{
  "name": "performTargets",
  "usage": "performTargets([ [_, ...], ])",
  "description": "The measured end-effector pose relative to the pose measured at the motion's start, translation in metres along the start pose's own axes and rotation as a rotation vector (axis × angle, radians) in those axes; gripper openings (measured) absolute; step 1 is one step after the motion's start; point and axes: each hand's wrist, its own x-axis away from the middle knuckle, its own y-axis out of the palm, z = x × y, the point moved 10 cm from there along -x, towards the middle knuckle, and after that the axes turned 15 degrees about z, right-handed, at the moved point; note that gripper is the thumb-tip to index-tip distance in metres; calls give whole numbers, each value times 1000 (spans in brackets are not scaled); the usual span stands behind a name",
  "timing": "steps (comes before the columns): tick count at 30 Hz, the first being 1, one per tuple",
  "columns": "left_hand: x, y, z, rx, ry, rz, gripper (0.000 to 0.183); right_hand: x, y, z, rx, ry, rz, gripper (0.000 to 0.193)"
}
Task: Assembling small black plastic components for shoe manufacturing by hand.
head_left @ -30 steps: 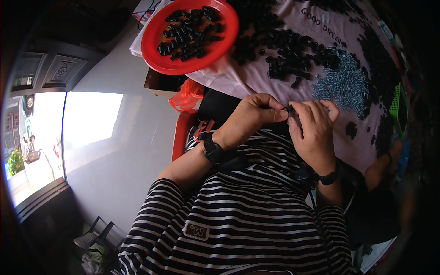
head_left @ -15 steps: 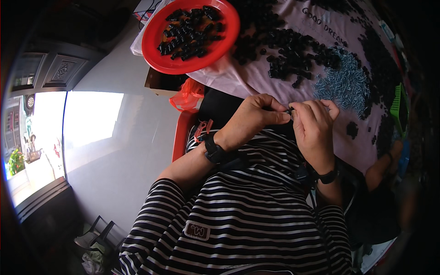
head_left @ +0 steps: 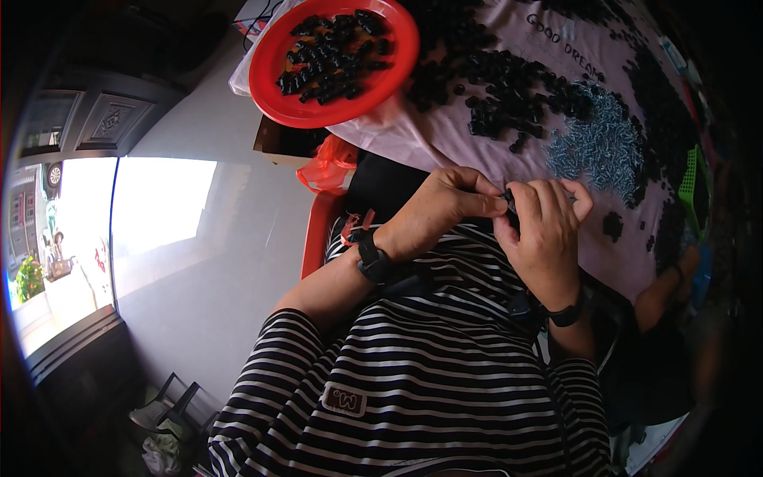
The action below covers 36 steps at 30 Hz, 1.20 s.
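Part [head_left: 509, 199], small and black, lies between the hands on the near side of the pink cloth [head_left: 610, 250], pinched by the left hand [head_left: 433, 208] from the left, the right hand [head_left: 547, 229] curled against its right, grip unclear, long axis too hidden to tell.

Worn on the head, at the left of a side-by-side pair. Looks steeply down over the shirt [head_left: 453, 350], with the left hand [head_left: 441, 199] and right hand [head_left: 544, 230] near, just right of centre. Reaches forward to the plate [head_left: 265, 89] and cloth [head_left: 612, 258], and leftward to a doorway [head_left: 62, 246], well off. Bends straight edges toward a dark rim.
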Motion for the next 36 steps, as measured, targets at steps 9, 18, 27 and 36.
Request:
performTargets([
  [9, -1, 2, -3, 41, -40, -49, 17, -2, -1, -4, -43, -18, 13, 32],
  [18, -5, 5, -17, -40, -53, -166, 33, -3, -6, -3, -16, -49, 97, 24],
  [27, -1, 12, -19, 18, -64, -182, 31, 12, -2, -6, -135, -108, 81, 21],
  [36, -7, 4, -9, -118, -98, -75, 23, 26, 27, 127, 4, 228, 228, 13],
])
